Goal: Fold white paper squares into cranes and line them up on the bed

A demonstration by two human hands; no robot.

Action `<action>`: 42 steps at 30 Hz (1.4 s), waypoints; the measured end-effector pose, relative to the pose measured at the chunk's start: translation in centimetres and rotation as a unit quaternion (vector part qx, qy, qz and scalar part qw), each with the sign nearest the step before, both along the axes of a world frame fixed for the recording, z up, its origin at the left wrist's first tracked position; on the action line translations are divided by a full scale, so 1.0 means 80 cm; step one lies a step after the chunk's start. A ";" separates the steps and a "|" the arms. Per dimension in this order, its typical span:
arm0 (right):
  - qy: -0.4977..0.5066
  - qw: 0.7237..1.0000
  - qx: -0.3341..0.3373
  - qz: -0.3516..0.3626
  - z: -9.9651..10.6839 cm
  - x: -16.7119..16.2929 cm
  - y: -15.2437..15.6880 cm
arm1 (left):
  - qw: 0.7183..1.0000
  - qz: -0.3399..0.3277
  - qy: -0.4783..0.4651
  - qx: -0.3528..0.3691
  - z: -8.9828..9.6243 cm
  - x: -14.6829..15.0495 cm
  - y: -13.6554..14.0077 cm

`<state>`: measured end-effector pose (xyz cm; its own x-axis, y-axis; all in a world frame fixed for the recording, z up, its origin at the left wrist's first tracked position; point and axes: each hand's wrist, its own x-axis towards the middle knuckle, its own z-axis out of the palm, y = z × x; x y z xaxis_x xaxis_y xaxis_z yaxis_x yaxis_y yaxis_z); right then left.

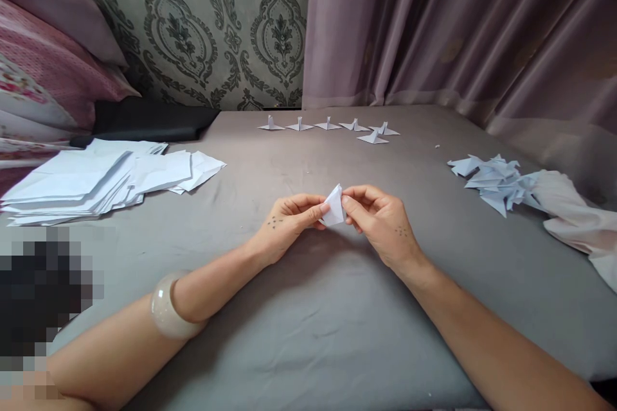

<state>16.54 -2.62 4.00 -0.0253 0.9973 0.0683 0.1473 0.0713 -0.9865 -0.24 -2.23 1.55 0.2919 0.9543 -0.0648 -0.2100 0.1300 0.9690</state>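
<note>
Between my two hands is a small piece of folded white paper [334, 207], held a little above the grey cloth with a pointed corner upward. My left hand [295, 221] pinches its left side, thumb in front and fingers behind. On the other side, my right hand [378, 218] grips the right edge between thumb and fingertips. The fingers behind the paper are partly hidden. A pale bangle [168, 308] circles my left forearm.
Several folded paper figures [328, 123] stand in a row at the far edge of the grey cloth [308, 334]. A stack of white paper [72, 180] lies at left beside a black cloth [154, 119]. More folded paper pieces [499, 180] are heaped at right, touching a pale cloth [573, 212].
</note>
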 end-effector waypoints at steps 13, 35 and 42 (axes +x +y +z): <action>-0.053 0.998 0.037 0.016 0.001 -0.002 -0.002 | 0.998 0.002 0.035 0.053 -0.003 -0.001 -0.003; -0.045 0.990 -0.068 0.117 -0.003 -0.003 -0.005 | 0.996 0.057 0.057 0.028 0.003 -0.003 -0.001; -0.050 0.985 -0.104 0.130 -0.005 -0.006 -0.005 | 0.996 0.063 0.066 0.002 0.005 -0.002 0.000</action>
<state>16.07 -3.06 3.60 -0.2776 0.9486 -0.1523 0.2474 -0.0827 -0.9654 -0.41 -2.24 1.98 0.1600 0.9830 -0.0904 -0.0961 0.1067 0.9896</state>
